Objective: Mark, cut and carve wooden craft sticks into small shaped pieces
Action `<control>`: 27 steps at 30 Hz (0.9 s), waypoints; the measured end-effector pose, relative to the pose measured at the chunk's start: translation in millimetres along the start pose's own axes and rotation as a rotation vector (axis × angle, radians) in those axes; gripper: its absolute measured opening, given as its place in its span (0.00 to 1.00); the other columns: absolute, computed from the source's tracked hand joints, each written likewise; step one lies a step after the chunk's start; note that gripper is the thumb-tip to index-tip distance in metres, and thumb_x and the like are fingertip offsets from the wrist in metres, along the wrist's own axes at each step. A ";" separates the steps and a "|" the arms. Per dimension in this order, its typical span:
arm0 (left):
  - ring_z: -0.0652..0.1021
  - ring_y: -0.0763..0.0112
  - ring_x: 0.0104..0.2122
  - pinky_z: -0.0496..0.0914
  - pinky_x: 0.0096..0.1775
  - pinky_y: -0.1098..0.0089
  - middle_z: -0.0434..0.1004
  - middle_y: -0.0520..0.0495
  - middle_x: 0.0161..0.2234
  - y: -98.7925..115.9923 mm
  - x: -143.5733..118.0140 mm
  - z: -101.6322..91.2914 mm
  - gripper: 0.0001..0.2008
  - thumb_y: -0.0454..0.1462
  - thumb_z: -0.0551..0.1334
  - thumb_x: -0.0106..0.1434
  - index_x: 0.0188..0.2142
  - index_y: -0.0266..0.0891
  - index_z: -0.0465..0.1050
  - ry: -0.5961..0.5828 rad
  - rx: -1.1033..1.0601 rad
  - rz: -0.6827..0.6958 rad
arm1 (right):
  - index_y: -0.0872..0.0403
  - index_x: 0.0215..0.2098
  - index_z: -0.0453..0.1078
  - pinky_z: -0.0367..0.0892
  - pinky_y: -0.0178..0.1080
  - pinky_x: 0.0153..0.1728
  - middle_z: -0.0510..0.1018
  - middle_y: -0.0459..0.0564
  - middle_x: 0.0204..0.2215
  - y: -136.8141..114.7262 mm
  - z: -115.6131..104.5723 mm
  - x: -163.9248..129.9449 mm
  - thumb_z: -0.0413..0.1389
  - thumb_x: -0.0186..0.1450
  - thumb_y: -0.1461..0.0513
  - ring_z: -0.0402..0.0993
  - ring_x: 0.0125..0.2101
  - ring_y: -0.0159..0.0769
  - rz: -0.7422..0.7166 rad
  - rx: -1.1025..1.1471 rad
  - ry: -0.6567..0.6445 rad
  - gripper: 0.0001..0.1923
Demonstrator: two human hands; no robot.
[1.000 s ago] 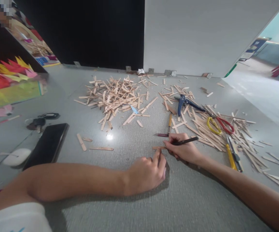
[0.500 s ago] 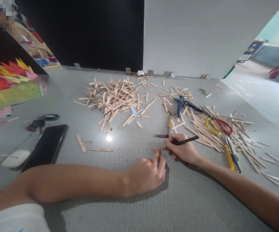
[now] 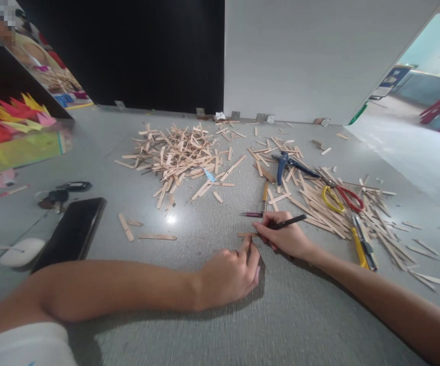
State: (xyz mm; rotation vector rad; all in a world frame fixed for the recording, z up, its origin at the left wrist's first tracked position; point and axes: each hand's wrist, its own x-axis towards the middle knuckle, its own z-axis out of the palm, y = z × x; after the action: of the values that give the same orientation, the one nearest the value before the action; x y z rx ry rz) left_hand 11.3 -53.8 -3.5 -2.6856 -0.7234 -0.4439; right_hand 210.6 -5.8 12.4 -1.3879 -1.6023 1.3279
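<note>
A short wooden craft stick (image 3: 243, 235) lies on the grey table, pinned under the fingertips of my left hand (image 3: 233, 272), whose other fingers are curled in. My right hand (image 3: 285, 238) grips a black pen (image 3: 291, 221) in a writing hold, its tip down by the stick's right end. The fingers hide the tip and that end. Just beyond lie a thin dark red tool (image 3: 251, 214) and a yellow-handled tool (image 3: 265, 195), partly behind the right hand. Left of my hands rests another craft stick (image 3: 158, 237), with smaller pieces close by.
A heap of craft sticks (image 3: 184, 152) lies ahead; more sticks (image 3: 321, 211) spread to the right, with blue-handled pliers (image 3: 282, 166), red-and-yellow scissors (image 3: 334, 198) and a yellow utility knife (image 3: 360, 249). Leftward are a phone (image 3: 71, 231), keys (image 3: 57, 198) and a white mouse (image 3: 24, 252). Upright panels (image 3: 319, 61) stand behind.
The whole view has shifted slightly. Both hands keep nearly the same place; the right hand and pen have moved a little to the left along the stick.
</note>
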 end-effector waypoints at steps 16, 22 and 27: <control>0.85 0.60 0.24 0.75 0.19 0.68 0.83 0.15 0.48 0.3 -0.2 -0.9 0.25 0.34 0.44 0.77 0.50 0.17 0.78 -0.005 -0.010 -0.004 | 0.50 0.20 0.61 0.51 0.29 0.12 0.69 0.41 0.12 1.3 -0.7 -0.1 0.62 0.65 0.49 0.57 0.11 0.24 -0.041 -0.077 -0.004 0.23; 0.84 0.61 0.23 0.73 0.18 0.69 0.85 0.17 0.47 0.4 0.3 -1.6 0.24 0.34 0.47 0.76 0.49 0.18 0.79 0.005 0.002 -0.001 | 0.49 0.20 0.61 0.51 0.30 0.12 0.68 0.41 0.12 0.9 -1.8 -0.6 0.62 0.65 0.50 0.58 0.11 0.25 -0.036 -0.074 -0.008 0.22; 0.83 0.63 0.22 0.73 0.19 0.70 0.85 0.17 0.47 0.9 -0.4 -0.3 0.23 0.36 0.50 0.76 0.49 0.19 0.79 -0.007 0.013 0.010 | 0.48 0.20 0.59 0.51 0.30 0.12 0.68 0.40 0.12 0.1 -2.6 -0.7 0.61 0.65 0.51 0.59 0.10 0.25 -0.041 -0.081 -0.004 0.22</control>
State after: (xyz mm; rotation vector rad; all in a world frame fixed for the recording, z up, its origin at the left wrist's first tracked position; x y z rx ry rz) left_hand 11.3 -54.8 -3.5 -2.6791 -0.7123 -0.4263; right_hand 213.2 -5.8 13.1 -1.3933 -1.6953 1.2547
